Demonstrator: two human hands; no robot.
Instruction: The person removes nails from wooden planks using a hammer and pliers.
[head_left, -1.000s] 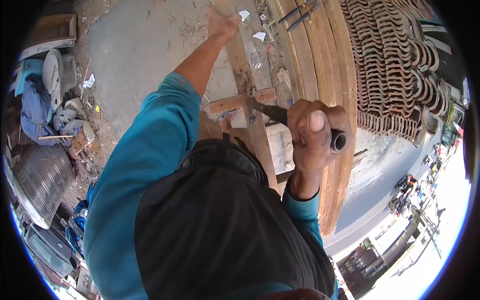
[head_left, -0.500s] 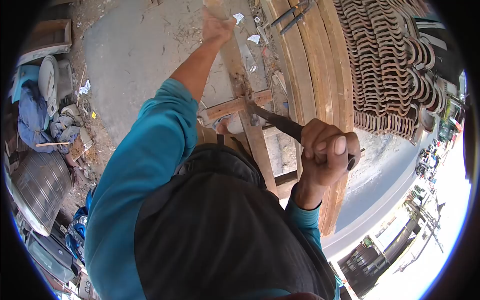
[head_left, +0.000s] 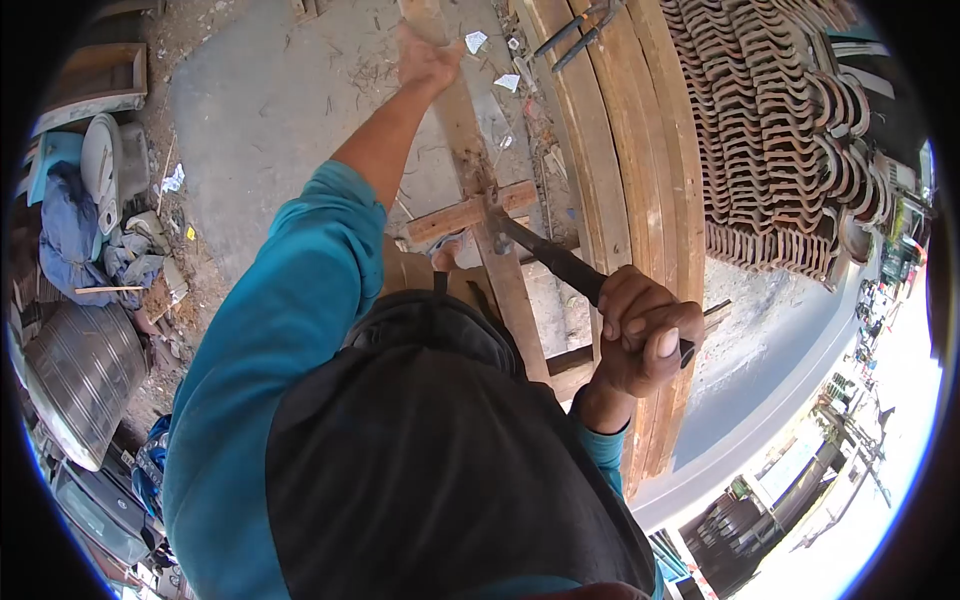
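Note:
My left hand [head_left: 428, 66] is stretched far forward and grips the long wooden plank [head_left: 455, 115] near its far end. This plank runs from there back towards my body, and a short wooden crosspiece [head_left: 455, 218] lies across it. My right hand [head_left: 648, 330] is closed around the dark grip of a hammer [head_left: 562, 262], its thumb lying along the grip. The hammer's head end meets the plank close to the crosspiece. A bare foot [head_left: 446, 254] shows partly beside the plank, below the crosspiece.
Long wooden beams [head_left: 640, 130] lie to the right, with a dark metal tool [head_left: 575, 38] on them. Beyond stand stacked roof tiles [head_left: 770, 130]. At left are a wooden frame [head_left: 110, 75], a blue cloth bundle [head_left: 70, 225] and a large ribbed container [head_left: 85, 365].
My right hand and the hammer grip have dropped slightly and moved left. My left hand keeps its place on the plank, and the view has shifted a little.

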